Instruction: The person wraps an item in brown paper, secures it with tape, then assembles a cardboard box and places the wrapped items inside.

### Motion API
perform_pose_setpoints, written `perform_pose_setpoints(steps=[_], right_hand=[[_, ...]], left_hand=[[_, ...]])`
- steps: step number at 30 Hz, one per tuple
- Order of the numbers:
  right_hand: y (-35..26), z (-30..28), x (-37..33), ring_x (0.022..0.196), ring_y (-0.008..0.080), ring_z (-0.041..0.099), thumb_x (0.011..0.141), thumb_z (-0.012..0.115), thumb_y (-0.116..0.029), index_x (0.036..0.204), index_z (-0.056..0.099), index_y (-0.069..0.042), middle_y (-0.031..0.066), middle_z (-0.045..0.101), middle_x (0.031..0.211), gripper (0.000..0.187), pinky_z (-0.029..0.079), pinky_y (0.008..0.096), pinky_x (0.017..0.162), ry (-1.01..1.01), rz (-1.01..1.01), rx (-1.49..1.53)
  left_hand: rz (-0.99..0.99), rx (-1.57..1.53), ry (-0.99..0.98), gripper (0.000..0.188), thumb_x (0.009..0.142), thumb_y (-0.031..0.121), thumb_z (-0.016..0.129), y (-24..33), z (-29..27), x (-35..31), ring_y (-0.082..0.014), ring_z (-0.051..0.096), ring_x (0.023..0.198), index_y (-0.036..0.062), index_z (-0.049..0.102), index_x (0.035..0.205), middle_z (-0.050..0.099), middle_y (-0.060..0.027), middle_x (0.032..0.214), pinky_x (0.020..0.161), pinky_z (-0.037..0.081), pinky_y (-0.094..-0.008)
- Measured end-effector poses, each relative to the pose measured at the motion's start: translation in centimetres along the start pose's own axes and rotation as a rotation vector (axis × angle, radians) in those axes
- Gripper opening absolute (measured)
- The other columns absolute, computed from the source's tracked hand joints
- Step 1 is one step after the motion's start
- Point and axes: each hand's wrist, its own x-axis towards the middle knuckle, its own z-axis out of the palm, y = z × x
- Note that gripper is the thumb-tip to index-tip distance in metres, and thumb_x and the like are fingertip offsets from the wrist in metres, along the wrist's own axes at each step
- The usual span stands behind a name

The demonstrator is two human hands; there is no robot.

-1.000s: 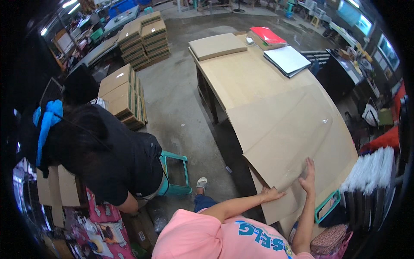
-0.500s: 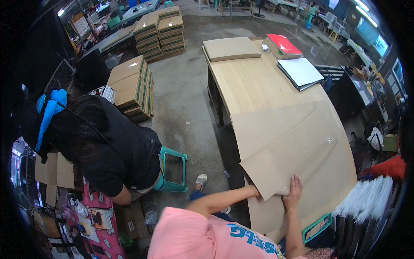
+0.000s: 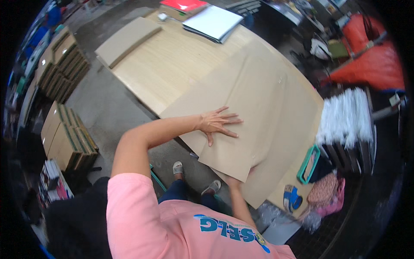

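Note:
A large sheet of brown kraft paper (image 3: pixel 267 112) lies across the near half of a pale wooden table, its near part folded over as a loose flap. My left hand (image 3: pixel 217 123) rests on top of the flap, palm down with fingers spread wide. My right hand (image 3: pixel 235 182) reaches in under the flap's near edge. Only its wrist and back show; the paper hides the fingers.
The pale wooden table (image 3: pixel 155 73) also carries a brown board stack (image 3: pixel 127 41), white-topped folders (image 3: pixel 213 21) and a red folder (image 3: pixel 183 4). At its right are a tape dispenser (image 3: pixel 291 198), a green-framed object (image 3: pixel 308 164) and white plastic bundles (image 3: pixel 345 118). Carton stacks (image 3: pixel 64 138) stand left.
My left hand has come from under the flap onto its top. My right hand has moved from the paper's upper side to underneath. The view has turned to the right.

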Motion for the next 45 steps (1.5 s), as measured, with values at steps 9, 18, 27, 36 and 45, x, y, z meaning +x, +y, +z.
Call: perform_pose_setpoints(steps=[9, 18, 27, 36, 45], right_hand=[[-2.7, -11.0, -4.8, 0.070, 0.0276, 0.067, 0.078, 0.071, -0.015, 0.086, 0.071, -0.004, 0.0124, 0.069, 0.075, 0.014, 0.053, 0.0379, 0.079, -0.142, 0.178, 0.659], [11.9, -10.1, 14.0, 0.136, 0.0392, 0.030, 0.063, 0.077, -0.020, 0.141, 0.034, -0.002, 0.0200, 0.030, 0.148, 0.091, 0.025, 0.0490, 0.111, -0.294, -0.468, 0.113], [13.4, -8.6, 18.9, 0.137, 0.0381, 0.031, 0.054, 0.072, -0.025, 0.139, 0.038, -0.001, 0.0211, 0.034, 0.147, 0.095, 0.027, 0.0507, 0.111, -0.404, -0.980, 0.104], [13.4, -5.9, 17.0, 0.134, 0.0453, 0.031, 0.051, 0.072, -0.022, 0.134, 0.046, -0.004, 0.0225, 0.034, 0.146, 0.089, 0.026, 0.0565, 0.109, -0.251, -1.001, 0.208], [12.8, -7.7, 17.0, 0.138, 0.0465, 0.021, 0.054, 0.066, -0.007, 0.129, 0.055, -0.034, -0.0003, 0.038, 0.148, 0.080, 0.024, 0.0609, 0.108, -0.254, -1.045, 0.093]], left_hand=[[0.368, -0.097, 0.044, 0.117, 0.039, 0.068, 0.074, -4.3, 3.3, 2.7, -0.0381, 0.014, 0.142, 0.0454, 0.026, 0.144, 0.012, -0.0046, 0.157, 0.111, 0.016, -0.0602], [0.017, -0.202, 0.209, 0.090, 0.063, 0.043, 0.076, -1.7, 4.4, 1.7, -0.0398, 0.023, 0.139, 0.0328, 0.035, 0.143, 0.030, -0.0056, 0.152, 0.109, 0.021, -0.0598], [-0.283, -0.184, 0.228, 0.092, 0.062, 0.037, 0.075, 1.4, 3.9, 1.7, -0.0272, 0.029, 0.138, 0.0271, 0.034, 0.144, 0.033, -0.0042, 0.149, 0.111, 0.022, -0.0542], [-0.875, -0.267, 0.524, 0.080, 0.077, 0.040, 0.063, 5.5, 7.8, 2.7, -0.0309, 0.026, 0.140, 0.0115, 0.031, 0.145, 0.029, -0.0146, 0.150, 0.113, 0.018, -0.0522], [-0.866, -0.909, 0.403, 0.039, 0.086, 0.021, 0.059, 25.9, 9.1, 3.5, -0.0316, 0.058, 0.106, -0.0005, 0.056, 0.119, 0.059, -0.0205, 0.110, 0.090, 0.044, -0.0448]])
